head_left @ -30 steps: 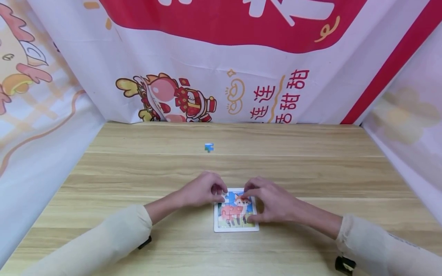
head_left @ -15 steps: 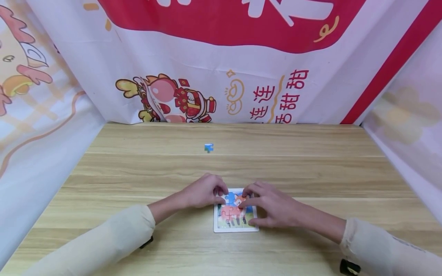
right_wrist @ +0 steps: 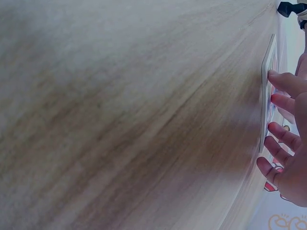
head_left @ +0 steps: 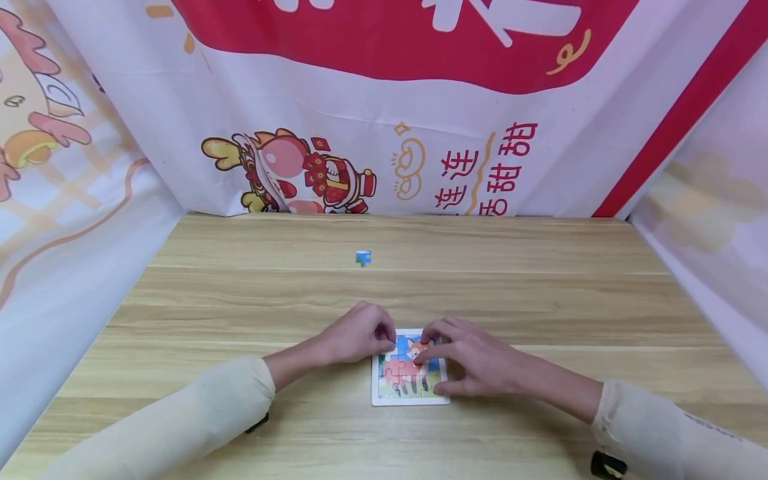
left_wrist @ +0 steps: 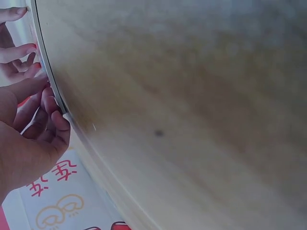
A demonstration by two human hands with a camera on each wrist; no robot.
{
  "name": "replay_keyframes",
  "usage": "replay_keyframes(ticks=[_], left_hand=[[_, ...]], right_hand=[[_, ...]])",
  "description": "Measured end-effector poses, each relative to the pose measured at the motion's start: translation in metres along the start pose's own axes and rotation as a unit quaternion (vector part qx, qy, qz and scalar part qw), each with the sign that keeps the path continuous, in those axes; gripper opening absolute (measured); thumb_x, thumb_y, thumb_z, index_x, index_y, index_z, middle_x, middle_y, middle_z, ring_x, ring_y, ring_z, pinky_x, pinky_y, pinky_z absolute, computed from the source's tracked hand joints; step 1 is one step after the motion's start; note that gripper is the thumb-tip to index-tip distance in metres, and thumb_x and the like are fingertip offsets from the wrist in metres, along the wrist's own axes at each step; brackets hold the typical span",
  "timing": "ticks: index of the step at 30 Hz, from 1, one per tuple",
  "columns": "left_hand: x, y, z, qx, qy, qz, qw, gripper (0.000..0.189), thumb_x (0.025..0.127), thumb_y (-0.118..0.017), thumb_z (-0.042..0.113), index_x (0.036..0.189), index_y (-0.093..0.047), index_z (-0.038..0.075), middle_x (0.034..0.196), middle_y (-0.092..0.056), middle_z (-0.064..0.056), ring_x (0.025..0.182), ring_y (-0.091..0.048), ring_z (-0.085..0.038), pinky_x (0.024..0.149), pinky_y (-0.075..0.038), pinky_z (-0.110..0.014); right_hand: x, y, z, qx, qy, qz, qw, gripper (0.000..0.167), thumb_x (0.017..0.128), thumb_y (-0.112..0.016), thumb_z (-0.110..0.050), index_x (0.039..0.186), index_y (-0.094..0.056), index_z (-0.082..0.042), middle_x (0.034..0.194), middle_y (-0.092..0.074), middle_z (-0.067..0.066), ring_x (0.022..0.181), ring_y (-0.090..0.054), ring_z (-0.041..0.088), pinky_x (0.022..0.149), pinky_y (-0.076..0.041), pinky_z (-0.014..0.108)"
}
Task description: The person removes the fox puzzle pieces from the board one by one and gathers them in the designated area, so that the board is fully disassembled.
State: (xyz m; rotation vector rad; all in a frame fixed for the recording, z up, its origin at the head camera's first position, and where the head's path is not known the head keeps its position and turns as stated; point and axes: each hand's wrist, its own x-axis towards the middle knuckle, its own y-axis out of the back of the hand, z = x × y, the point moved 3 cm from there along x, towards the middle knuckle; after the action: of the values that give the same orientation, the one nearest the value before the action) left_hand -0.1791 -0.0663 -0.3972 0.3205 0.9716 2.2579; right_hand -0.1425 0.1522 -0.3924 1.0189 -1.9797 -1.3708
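A small jigsaw puzzle [head_left: 403,373] with a fox picture lies in a white-rimmed tray on the table. My left hand [head_left: 360,333] is at the tray's upper left corner, fingers curled, with thumb and index fingertips close together; whatever lies between them is hidden. In the left wrist view the left hand [left_wrist: 29,129] reaches along the tray's edge. My right hand [head_left: 474,357] lies over the puzzle's right side, fingers spread and slightly bent, fingertips touching the fox's face and the right rim. The right wrist view shows the right hand [right_wrist: 288,129] beside the tray [right_wrist: 265,96], seen edge-on.
A loose blue puzzle piece [head_left: 363,257] lies farther back on the wooden table [head_left: 240,293]. Printed cloth [head_left: 336,100] hangs behind the table and along both sides. A black strap piece [head_left: 607,465] shows beneath the right sleeve.
My right fingers have slid slightly down and left over the fox's face. The left thumb and index fingertips have drawn closer together at the corner. The loose piece has stayed put.
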Motion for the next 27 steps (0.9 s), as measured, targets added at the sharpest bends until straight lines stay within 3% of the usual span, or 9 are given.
replay_keyframes(ticks=[7, 27], left_hand=[[0.0026, -0.0009, 0.0018, 0.002, 0.033, -0.004, 0.9994, 0.009, 0.089, -0.077, 0.001, 0.083, -0.074, 0.008, 0.076, -0.065, 0.003, 0.07, -0.059, -0.01, 0.066, -0.051, -0.023], [0.0071, 0.001, 0.0036, -0.033, 0.065, -0.023, 0.997, 0.011, 0.086, -0.077, -0.003, 0.081, -0.071, 0.005, 0.073, -0.061, 0.0, 0.065, -0.054, -0.01, 0.062, -0.047, -0.021]], right_hand=[[0.0001, -0.0004, -0.0002, 0.004, -0.002, 0.001, 1.0, 0.045, 0.088, -0.082, -0.043, 0.129, -0.072, -0.03, 0.137, -0.057, 0.001, 0.128, -0.049, 0.019, 0.109, -0.045, 0.05], [-0.0021, -0.0021, 0.0, 0.005, 0.006, 0.016, 0.9998, 0.043, 0.088, -0.082, -0.043, 0.128, -0.073, -0.029, 0.136, -0.057, 0.003, 0.126, -0.049, 0.02, 0.107, -0.045, 0.05]])
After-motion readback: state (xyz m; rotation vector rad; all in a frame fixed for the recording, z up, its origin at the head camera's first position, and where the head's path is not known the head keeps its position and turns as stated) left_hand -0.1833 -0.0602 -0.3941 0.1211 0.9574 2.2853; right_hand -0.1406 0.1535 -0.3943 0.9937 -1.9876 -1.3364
